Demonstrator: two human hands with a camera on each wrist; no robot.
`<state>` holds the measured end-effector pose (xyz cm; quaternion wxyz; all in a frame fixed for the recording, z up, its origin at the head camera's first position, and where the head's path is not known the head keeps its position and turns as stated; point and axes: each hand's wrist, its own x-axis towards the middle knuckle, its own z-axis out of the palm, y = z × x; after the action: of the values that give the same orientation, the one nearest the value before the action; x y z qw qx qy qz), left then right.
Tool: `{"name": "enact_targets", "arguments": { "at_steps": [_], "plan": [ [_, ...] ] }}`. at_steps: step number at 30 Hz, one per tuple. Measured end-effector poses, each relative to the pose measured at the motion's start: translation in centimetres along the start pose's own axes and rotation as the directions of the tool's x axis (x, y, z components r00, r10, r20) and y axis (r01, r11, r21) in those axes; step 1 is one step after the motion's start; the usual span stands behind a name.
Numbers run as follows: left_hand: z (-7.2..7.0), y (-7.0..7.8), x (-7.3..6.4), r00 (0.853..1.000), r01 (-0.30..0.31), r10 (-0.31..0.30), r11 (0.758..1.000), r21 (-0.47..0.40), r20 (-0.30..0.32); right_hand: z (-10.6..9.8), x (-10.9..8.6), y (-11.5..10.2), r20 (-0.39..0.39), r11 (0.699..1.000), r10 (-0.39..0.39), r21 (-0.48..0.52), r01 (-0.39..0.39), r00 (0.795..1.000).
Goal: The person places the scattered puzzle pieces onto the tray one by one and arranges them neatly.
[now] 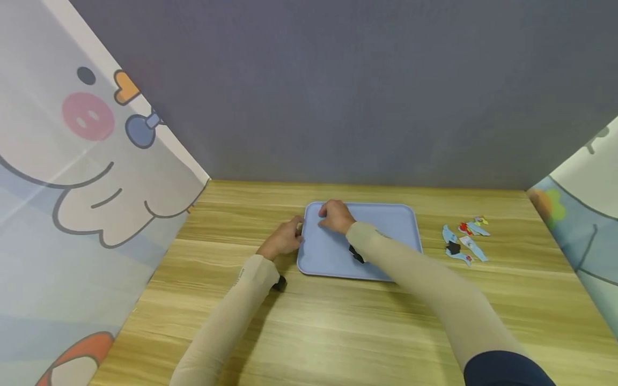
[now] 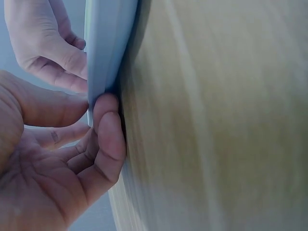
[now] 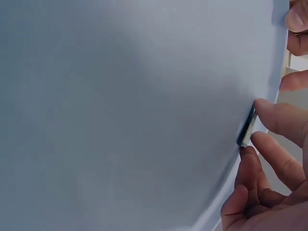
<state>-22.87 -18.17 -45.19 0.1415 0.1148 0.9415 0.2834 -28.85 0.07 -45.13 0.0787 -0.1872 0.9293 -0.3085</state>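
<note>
A pale blue rectangular tray (image 1: 321, 257) lies on the wooden table. At its left edge, my left hand (image 1: 286, 238) grips the rim, with the thumb against the top and curled fingers against the outer side in the left wrist view. My right hand (image 1: 338, 217) is over the tray's far left part. Between its thumb and fingers, the right wrist view shows a small thin flat piece (image 3: 248, 127), dark on one face with a pale edge, held on edge close to the tray wall. What is printed on it is hidden.
Several flat cutout pieces, including light blue ones (image 1: 473, 248), a black one (image 1: 453, 247) and a red one (image 1: 465, 228), lie on the table (image 1: 338, 327) right of the tray. A grey panel (image 1: 362, 96) stands behind the table, and a cartoon-printed sheet (image 1: 43, 225) borders its left side.
</note>
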Motion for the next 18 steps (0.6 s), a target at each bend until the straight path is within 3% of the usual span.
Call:
{"name": "enact_targets", "arguments": {
  "at_steps": [11, 18],
  "plan": [
    [0.15, -0.07, 0.2, 1.0, 0.013, -0.013, 1.0, -0.013, 0.011, 0.08, 0.12, -0.08, 0.014, 0.999, 0.05, -0.023, -0.049, 0.999],
    [0.11, -0.24, 0.11, 1.0, 0.008, -0.008, 1.0, -0.01, 0.004, -0.79, -0.57, -0.08, 0.008, 1.0, 0.0, -0.004, 0.0, 1.0]
  ]
}}
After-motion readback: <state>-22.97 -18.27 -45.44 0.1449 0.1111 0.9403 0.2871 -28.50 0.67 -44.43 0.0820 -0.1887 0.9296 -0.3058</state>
